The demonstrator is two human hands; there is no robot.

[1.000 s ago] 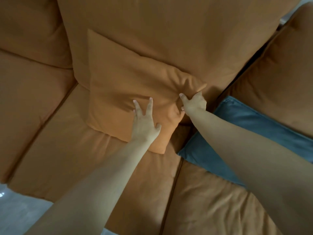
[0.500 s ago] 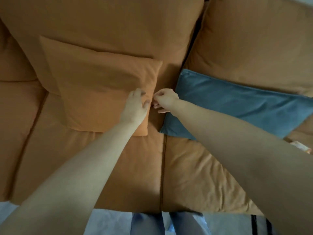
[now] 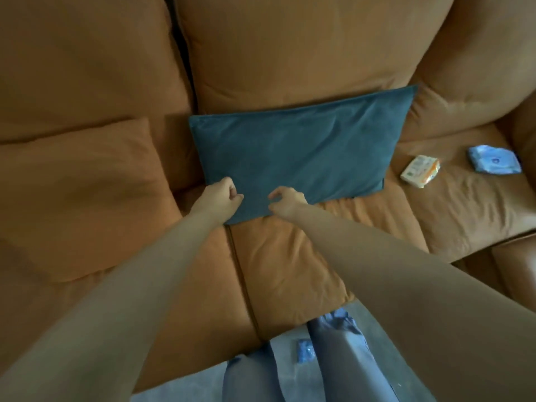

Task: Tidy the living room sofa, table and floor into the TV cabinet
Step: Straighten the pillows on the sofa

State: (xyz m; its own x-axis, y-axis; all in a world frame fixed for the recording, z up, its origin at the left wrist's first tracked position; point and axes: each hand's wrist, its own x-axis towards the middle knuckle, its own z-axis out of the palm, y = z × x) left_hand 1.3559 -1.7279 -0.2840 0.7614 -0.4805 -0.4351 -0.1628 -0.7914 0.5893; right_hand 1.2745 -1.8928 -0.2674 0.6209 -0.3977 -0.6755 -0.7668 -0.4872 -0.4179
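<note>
A blue pillow [image 3: 293, 152] leans against the back of the orange sofa [image 3: 290, 262], on the middle seat. My left hand [image 3: 220, 197] is closed on the pillow's lower left edge. My right hand [image 3: 285, 200] rests just to its right on the pillow's bottom edge, fingers curled with a gap between thumb and forefinger. An orange pillow [image 3: 87, 187] stands to the left against the sofa back, with no hand on it.
On the right seat lie a white and orange tissue pack [image 3: 420, 171] and a blue wipes pack [image 3: 494, 159]. A small blue wrapper [image 3: 305, 351] lies on the grey floor between my legs [image 3: 252, 378], which stand against the sofa front.
Both hands left the orange pillow and moved right onto the blue pillow's lower left corner. The view swung right, bringing the two packs on the right seat into sight.
</note>
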